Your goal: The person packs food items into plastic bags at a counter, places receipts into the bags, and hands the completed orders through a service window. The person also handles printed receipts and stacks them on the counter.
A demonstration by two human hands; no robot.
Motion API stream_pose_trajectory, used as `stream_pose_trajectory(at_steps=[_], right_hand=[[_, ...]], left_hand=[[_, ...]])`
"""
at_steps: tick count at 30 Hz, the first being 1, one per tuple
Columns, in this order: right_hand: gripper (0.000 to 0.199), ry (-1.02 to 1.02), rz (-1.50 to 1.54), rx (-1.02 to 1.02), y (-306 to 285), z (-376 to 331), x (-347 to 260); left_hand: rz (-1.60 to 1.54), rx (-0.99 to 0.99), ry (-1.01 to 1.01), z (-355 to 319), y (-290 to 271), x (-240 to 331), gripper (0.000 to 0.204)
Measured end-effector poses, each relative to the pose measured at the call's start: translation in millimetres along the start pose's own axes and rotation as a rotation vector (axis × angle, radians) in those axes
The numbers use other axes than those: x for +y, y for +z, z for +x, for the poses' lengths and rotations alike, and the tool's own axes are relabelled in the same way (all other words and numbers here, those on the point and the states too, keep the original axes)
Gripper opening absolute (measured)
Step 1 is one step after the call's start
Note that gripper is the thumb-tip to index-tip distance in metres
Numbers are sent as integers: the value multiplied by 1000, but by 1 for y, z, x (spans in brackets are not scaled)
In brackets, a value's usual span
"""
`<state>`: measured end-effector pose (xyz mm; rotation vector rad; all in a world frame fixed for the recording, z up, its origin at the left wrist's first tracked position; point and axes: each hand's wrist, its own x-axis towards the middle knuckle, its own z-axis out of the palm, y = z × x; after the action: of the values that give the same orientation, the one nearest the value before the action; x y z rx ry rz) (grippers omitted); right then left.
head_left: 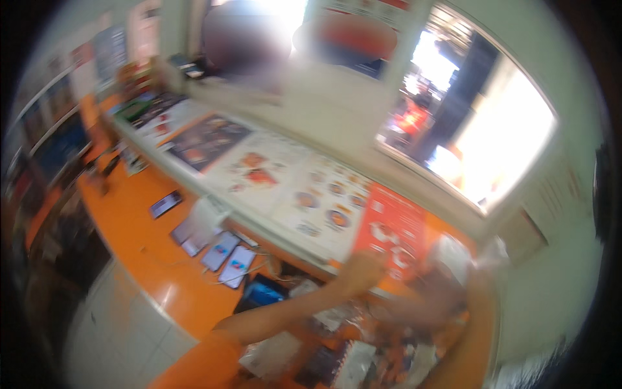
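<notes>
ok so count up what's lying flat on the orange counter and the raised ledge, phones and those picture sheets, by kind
Phones in the cluster on the orange counter: 4
Phone lying apart: 1
Tablet with a blue screen: 1
Picture sheets on the raised ledge, as far as the blur allows: 5
Total: 11

I see a glossy orange worktop [139,243] below a white raised ledge carrying menu sheets: a dark sheet [204,139] with reddish pictures, white sheets [295,188] dotted with orange and blue dish images, and a red-orange sheet [392,233] with white shapes. On the orange surface lie phones [230,259] with dark frames and pale blue screens marked with red, and a tablet [262,292] glowing blue. My sleeve [207,363] is orange; the floor [107,330] is pale grey tile.
</notes>
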<state>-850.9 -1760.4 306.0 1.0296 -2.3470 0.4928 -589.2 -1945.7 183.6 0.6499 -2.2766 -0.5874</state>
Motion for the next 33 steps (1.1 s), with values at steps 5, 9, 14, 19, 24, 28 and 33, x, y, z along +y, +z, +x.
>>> stream_pose_trajectory(at_steps=[5, 9, 14, 19, 24, 28, 33], right_hand=[[51, -130, 200, -164, 3, 14, 9], [42, -111, 270, -175, 5, 13, 19], [53, -52, 286, -191, 23, 14, 44], [58, 21, 222, -122, 39, 15, 54], [32, -329, 120, -88, 14, 3, 34], [38, -253, 128, -117, -3, -6, 17], [43, -262, 75, -21, -1, -16, 16]], left_hand=[[-32, -100, -40, 4, 23, -4, 31], [6, -19, 34, 8, 47, -10, 28], [-58, 2, 26, 5, 69, -17, 24], [-102, -2, 3, 7, 81, -18, 27], [-613, 299, 10, 10, 82, -13, 29], [-343, 98, 34, -1, 59, -6, 29], [-24, -113, 90, -11, 17, 8, 29]])
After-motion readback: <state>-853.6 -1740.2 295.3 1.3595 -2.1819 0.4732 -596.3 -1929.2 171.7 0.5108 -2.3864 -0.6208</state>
